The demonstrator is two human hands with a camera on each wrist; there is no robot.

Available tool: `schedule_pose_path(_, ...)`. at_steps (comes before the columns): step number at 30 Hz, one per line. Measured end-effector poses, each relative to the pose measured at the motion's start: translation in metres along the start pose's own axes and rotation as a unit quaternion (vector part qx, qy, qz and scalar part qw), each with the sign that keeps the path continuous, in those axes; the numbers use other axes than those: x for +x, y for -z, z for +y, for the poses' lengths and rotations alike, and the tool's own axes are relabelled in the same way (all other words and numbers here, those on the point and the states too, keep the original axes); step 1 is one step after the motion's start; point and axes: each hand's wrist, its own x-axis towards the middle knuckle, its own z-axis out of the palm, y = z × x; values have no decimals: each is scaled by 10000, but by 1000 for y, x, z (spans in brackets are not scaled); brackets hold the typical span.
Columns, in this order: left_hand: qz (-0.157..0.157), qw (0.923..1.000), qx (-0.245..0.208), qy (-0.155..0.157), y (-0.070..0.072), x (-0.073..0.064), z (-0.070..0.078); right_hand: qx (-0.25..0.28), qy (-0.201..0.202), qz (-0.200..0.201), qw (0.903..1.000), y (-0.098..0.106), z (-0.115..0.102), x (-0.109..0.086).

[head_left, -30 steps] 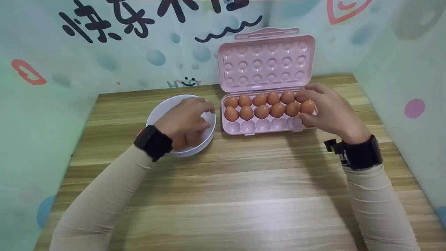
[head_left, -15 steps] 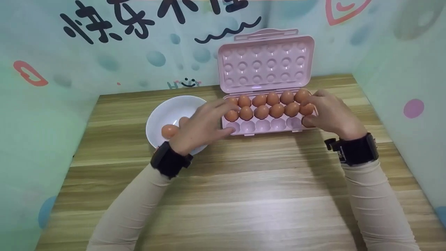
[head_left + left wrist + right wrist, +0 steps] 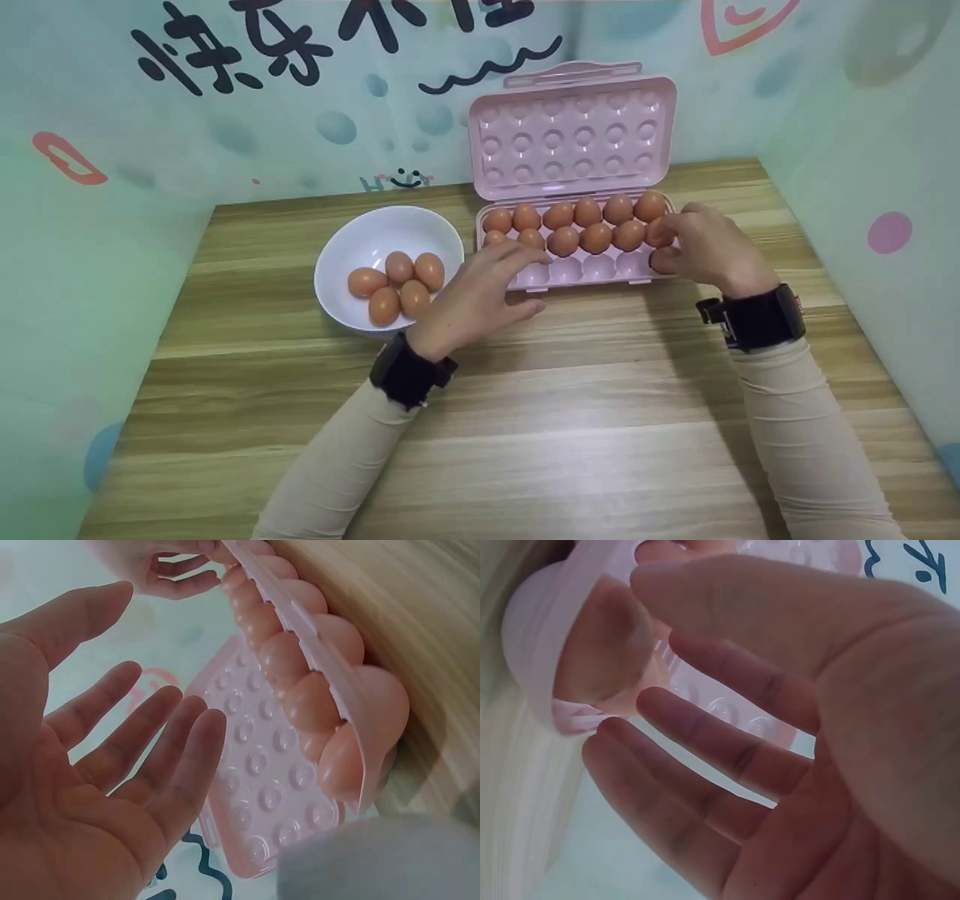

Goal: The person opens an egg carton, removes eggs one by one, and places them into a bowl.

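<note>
A pink egg carton (image 3: 566,270) lies open, its two rear rows filled with brown eggs (image 3: 596,238). Over its front left corner, my left hand (image 3: 480,298) is spread with nothing in it; the left wrist view shows the palm and separated fingers (image 3: 109,757). My right hand (image 3: 716,251) is at the carton's right end. In the right wrist view, its thumb overlaps an egg (image 3: 604,645) seated in the end cup, while the other fingers extend loosely apart. Several more eggs (image 3: 384,305) rest in a white bowl (image 3: 337,251) left of the carton.
The carton's lid (image 3: 570,135) stands upright against the printed backdrop (image 3: 337,165). Backdrop panels also close off both sides of the wooden table (image 3: 525,420). Bowl and carton stand close together near the table's back edge.
My left hand has risen from the bowl and moved right to the carton's front left corner, uncovering the eggs in the bowl. The right hand has shifted slightly forward, off the rear corner egg.
</note>
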Motion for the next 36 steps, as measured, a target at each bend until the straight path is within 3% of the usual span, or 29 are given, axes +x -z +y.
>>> schedule_pose_path(11, 130, 9996, -151, 185, -23, 7, -8, -136, -325, -43, 9994, -10, -2, 3)
schedule_pose_path(22, 187, 9987, -370, 281, -22, 9, -13, -265, -425, 100, 9987, -13, -5, 4)
schedule_pose_path(30, 409, 9978, -421, 297, -21, 8, -14, -275, -266, 249, 9990, -12, -4, 4)
schedule_pose_path(36, 773, 9963, -346, 126, -20, 10, -13, -105, -164, 408, 9990, 1, -11, 2)
